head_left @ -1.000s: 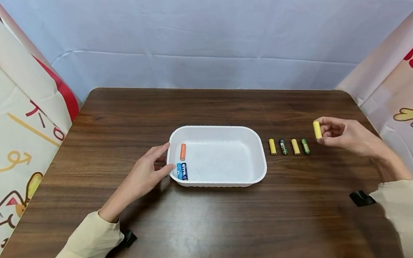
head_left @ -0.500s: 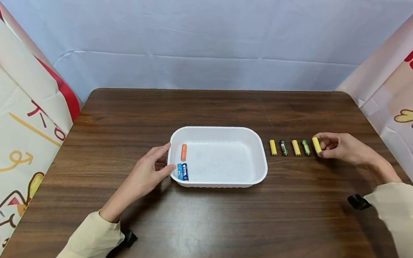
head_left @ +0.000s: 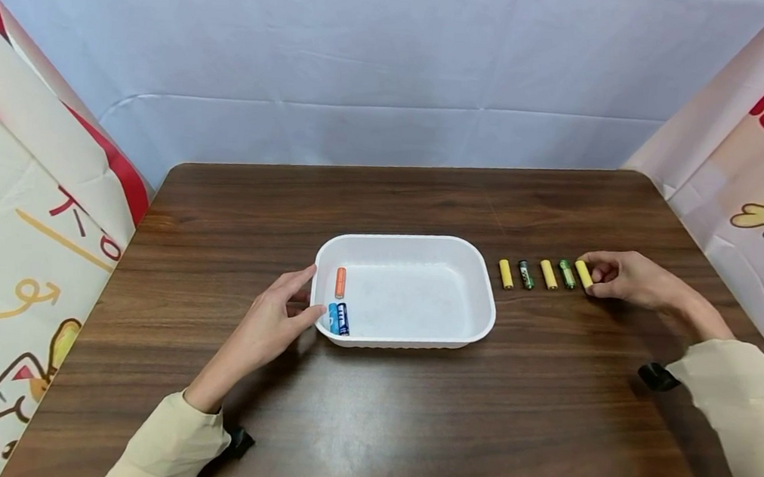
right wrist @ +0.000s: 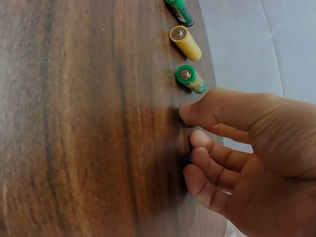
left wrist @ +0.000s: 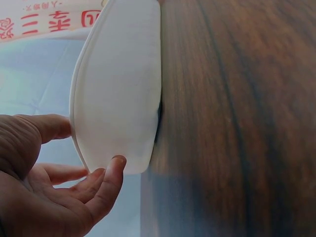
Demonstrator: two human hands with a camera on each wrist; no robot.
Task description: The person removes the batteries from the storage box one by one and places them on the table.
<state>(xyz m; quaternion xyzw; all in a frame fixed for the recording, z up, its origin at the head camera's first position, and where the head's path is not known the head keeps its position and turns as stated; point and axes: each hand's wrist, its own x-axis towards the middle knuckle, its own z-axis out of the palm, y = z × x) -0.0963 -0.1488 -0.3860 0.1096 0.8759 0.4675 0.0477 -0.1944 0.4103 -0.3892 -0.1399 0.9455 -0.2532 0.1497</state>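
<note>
My right hand (head_left: 633, 282) pinches a yellow battery (head_left: 583, 275) at the right end of a row on the table. In the right wrist view the thumb and fingers of the right hand (right wrist: 242, 153) hide that battery. Left of it in the head view lie a green battery (head_left: 567, 274), a yellow one, a dark green battery (head_left: 526, 274) and another yellow battery (head_left: 505, 274). My left hand (head_left: 272, 320) holds the left end of a white tray (head_left: 407, 342), thumb and fingers on its rim and outer wall. The left wrist view shows this hand (left wrist: 64, 182) from below.
Inside the tray, at its left end, are an orange battery (head_left: 340, 282), a light blue battery (head_left: 332, 317) and a dark blue battery (head_left: 344, 318). The brown wooden table (head_left: 406, 430) is bordered by a pale cloth (head_left: 383, 64) behind and printed cloths at both sides.
My right hand has lowered the yellow battery from the air to the right end of the row, beside the green one. The left hand has stayed on the tray.
</note>
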